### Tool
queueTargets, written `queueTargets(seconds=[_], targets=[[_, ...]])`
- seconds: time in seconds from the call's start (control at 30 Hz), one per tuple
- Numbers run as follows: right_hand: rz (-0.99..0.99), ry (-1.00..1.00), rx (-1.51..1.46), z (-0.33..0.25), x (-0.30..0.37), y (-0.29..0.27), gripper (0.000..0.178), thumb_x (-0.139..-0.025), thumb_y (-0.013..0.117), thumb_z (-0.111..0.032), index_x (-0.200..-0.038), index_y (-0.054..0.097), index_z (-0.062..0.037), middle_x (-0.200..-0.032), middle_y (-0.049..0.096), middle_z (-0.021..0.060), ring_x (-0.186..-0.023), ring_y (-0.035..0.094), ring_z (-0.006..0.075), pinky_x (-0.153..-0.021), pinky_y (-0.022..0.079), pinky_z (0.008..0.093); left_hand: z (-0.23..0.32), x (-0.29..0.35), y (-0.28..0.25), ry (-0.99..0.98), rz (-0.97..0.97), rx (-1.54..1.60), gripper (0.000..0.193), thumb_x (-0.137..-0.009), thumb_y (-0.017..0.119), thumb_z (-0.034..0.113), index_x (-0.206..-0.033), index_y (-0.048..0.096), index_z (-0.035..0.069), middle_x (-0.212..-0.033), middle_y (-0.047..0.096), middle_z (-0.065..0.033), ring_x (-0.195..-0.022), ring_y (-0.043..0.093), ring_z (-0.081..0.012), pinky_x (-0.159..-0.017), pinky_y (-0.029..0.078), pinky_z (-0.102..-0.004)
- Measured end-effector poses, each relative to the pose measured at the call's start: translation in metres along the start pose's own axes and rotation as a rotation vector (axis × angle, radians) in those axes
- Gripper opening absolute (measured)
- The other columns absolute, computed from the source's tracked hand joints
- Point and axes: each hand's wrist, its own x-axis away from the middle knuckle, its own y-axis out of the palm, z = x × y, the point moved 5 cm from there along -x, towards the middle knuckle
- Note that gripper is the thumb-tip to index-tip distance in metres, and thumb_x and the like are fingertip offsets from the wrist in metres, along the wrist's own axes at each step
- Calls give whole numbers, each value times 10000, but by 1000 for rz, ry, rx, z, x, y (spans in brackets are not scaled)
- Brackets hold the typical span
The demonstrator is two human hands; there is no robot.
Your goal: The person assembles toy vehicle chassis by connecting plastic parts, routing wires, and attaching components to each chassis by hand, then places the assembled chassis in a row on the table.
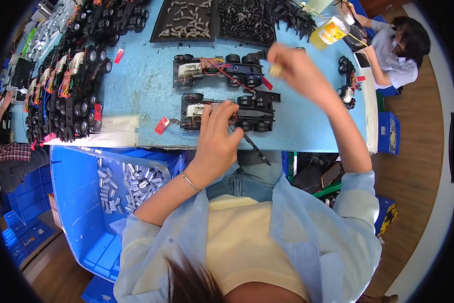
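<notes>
My left hand (219, 134) rests over the near black toy truck chassis (255, 115), its fingers closed round the end with the white block. A thin black stick-like tool (257, 149) sticks out beside the thumb, past the table edge; whether the hand grips it I cannot tell. Blurred by motion, my right hand (297, 73) is raised right of the far chassis (217, 70), fingers drawn together round a small yellowish thing (276, 69) whose kind is unclear. Red and blue wires run over the far chassis. A red tag (162, 125) lies left of the near one.
Black trays (184, 36) of small springs and dark parts stand at the back. Rows of chassis (68, 96) fill the left. A yellow drink bottle (332, 31) stands back right, near another person (398, 50). Below left, a blue bin (80, 202) holds metal cylinders.
</notes>
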Motion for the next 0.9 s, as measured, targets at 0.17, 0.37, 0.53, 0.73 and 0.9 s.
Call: queueTargets(seconds=[0.17,0.37,0.53,0.73,0.9], targets=[[148,-219,169,73,-80,1,137,-791,623,14,-926,604,6,-907,674,124,-804,664,286,-712,519,362,3,-4,11,32,-18,33,148,-623,590,-67,-741,521,-9,-1254,484,-223,-1269,428,-399,-1067,292,-581],[45,43,422,98,-131,34,140,-755,653,-56,-890,643,-19,-890,668,166,-853,641,358,-737,512,438,1,-5,10,46,-38,17,148,-626,591,-71,-748,528,-16,-1267,480,-227,-1278,425,-400,-1065,300,-582],[28,-33,570,95,-143,46,145,-749,649,-66,-891,650,-34,-865,664,179,-861,638,371,-723,508,454,0,-4,10,41,-57,6,148,-623,593,-66,-745,526,-15,-1270,480,-225,-1284,420,-394,-1063,309,-576],[73,-81,576,99,-135,36,164,-770,614,-31,-934,622,-20,-881,650,188,-869,631,372,-735,504,440,3,-3,9,47,-61,-1,145,-617,593,-58,-730,516,-10,-1274,482,-222,-1293,414,-386,-1066,309,-567],[254,-306,364,72,-95,20,235,-734,579,55,-957,608,-12,-919,633,198,-894,611,388,-767,500,443,-2,-7,10,38,-90,19,169,-624,598,-73,-771,535,-18,-1266,490,-212,-1266,445,-391,-1058,317,-572]])
